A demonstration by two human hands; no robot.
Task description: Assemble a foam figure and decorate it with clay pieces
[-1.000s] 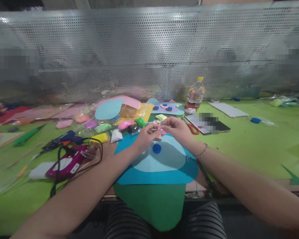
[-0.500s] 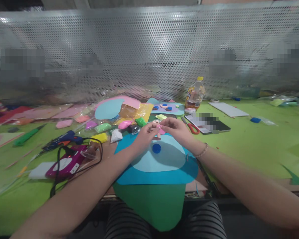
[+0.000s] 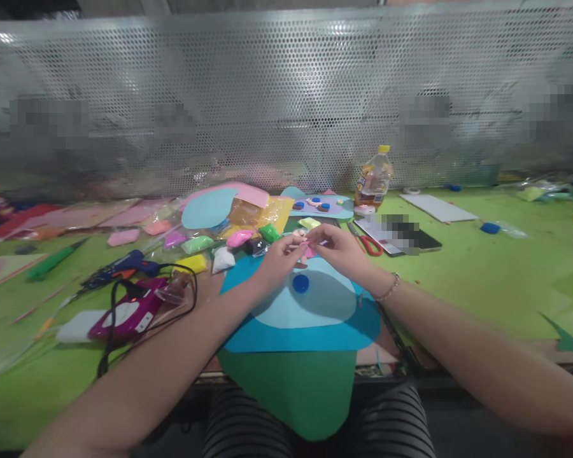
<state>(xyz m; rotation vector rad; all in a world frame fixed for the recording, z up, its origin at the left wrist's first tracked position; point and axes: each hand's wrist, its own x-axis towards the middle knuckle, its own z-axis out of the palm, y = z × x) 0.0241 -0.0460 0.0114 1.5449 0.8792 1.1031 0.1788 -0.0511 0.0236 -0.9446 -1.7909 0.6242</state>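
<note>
Over the layered paper, my left hand (image 3: 281, 259) and my right hand (image 3: 340, 253) meet with fingertips pinched together. Between them is a small pink clay figure (image 3: 309, 250), partly covered by the fingers, with a pale part near its top. A blue disc (image 3: 300, 284) lies just below the hands on a light blue paper shape (image 3: 310, 312). Under that are a darker blue sheet (image 3: 253, 340) and a green sheet (image 3: 291, 394) that hangs over the table edge.
Left of the paper lie several bright clay packets (image 3: 198, 244), a glue gun (image 3: 119, 267) and a purple power strip (image 3: 124, 315) with a looping cord. Red-handled scissors (image 3: 371, 245), a phone (image 3: 417, 238) and a bottle (image 3: 375, 181) are at right. A perforated metal screen (image 3: 286, 95) stands behind.
The fingers of both hands have shifted very slightly around the pink clay figure. Everything else stays where it was.
</note>
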